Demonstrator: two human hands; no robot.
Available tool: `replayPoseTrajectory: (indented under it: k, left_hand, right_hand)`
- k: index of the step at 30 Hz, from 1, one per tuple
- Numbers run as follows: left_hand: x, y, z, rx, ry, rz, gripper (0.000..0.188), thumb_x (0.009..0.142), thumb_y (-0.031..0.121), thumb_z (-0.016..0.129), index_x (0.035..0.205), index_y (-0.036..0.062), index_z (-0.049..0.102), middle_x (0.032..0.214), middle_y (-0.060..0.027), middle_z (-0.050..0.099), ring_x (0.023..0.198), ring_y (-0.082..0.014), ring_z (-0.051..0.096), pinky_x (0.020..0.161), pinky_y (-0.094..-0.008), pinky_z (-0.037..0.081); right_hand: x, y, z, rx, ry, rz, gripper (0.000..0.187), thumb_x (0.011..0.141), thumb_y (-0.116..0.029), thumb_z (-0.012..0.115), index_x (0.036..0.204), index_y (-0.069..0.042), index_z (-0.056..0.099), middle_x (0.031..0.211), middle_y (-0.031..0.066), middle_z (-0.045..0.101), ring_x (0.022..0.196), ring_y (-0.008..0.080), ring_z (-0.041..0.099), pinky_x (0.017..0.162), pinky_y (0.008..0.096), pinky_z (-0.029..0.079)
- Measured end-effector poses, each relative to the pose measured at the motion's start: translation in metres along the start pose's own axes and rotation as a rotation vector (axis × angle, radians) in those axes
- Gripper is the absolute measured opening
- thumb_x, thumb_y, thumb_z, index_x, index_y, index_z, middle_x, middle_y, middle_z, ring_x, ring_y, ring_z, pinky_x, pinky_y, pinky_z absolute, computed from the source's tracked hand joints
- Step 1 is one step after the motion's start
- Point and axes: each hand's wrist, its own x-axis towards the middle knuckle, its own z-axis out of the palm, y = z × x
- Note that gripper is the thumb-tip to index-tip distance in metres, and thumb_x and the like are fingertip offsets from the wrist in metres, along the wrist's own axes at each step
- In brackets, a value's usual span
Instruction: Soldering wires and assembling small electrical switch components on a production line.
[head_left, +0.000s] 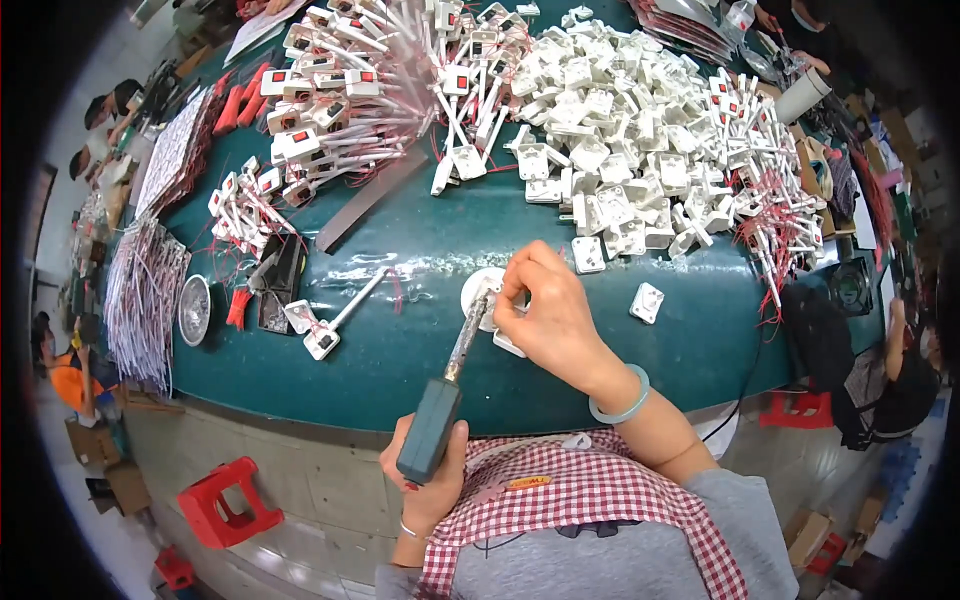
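Observation:
In my left hand [428,470] is a soldering iron [430,430] with a dark green block handle, its metal shaft slanting up and away. The iron's tip reaches a small white plastic part [478,285], rounded at its far side, on the green table. My right hand [548,308] is closed in a pinch right beside the tip; what its fingers hold is hidden. Another white piece [508,343] lies partly under that hand. Further left rests a white switch housing [322,340] with red wires and a white tube.
A big heap of white plastic housings [620,130] covers the far middle. Bundles of white tubes with red switches [340,120] lie far left, more at far right. A metal bowl [194,310], a dark box [280,285] and a grey metal strip [365,205] are on the left.

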Motion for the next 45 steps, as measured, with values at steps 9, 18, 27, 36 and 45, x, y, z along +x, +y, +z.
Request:
replayPoseTrajectory:
  k: [9,18,27,36,45]
  left_hand:
    - [0.002,0.007,-0.001,0.048,0.028,0.077,0.016,0.08,0.008,0.075,0.089,-0.0014,0.065,0.075,-0.0077,0.063,0.057,-0.0144,0.058,0.052,-0.0273,0.045]
    - [0.005,0.013,0.001,0.073,0.057,0.094,0.016,0.081,0.009,0.075,0.088,-0.001,0.065,0.076,-0.0081,0.063,0.057,-0.0148,0.059,0.051,-0.0267,0.044]
    - [0.007,0.013,-0.004,0.087,0.005,0.078,0.016,0.079,0.008,0.075,0.087,-0.0019,0.065,0.077,-0.009,0.063,0.057,-0.0164,0.059,0.051,-0.0277,0.044]
    - [-0.004,0.0,-0.007,0.03,0.048,0.001,0.018,0.077,0.006,0.075,0.09,-0.0027,0.066,0.079,-0.0106,0.064,0.06,-0.0184,0.061,0.055,-0.0288,0.047]
    - [0.001,0.003,-0.002,0.036,-0.025,-0.047,0.017,0.079,0.006,0.075,0.088,-0.0026,0.064,0.075,-0.0076,0.065,0.061,-0.0117,0.06,0.055,-0.0265,0.047]
  right_hand:
    - [0.0,0.001,0.0,0.013,-0.002,0.011,0.011,0.068,0.004,0.064,0.066,0.001,0.054,0.085,0.0122,0.054,0.079,0.0299,0.058,0.069,0.0388,0.048]
    - [0.0,0.001,0.001,0.02,-0.011,0.018,0.011,0.067,0.005,0.064,0.066,0.002,0.053,0.085,0.0121,0.053,0.08,0.0298,0.057,0.069,0.0384,0.048]
    - [0.0,0.002,0.0,0.007,-0.008,0.011,0.011,0.067,0.005,0.064,0.066,0.002,0.053,0.085,0.0121,0.053,0.079,0.0295,0.057,0.068,0.0386,0.049]
    - [0.0,0.002,0.0,0.007,-0.01,0.011,0.011,0.067,0.005,0.064,0.066,0.001,0.054,0.085,0.0118,0.053,0.079,0.0295,0.057,0.069,0.0386,0.049]
    - [0.0,0.003,0.001,0.012,-0.008,0.028,0.009,0.07,0.004,0.065,0.069,0.002,0.056,0.086,0.011,0.057,0.074,0.0255,0.059,0.063,0.0346,0.047]
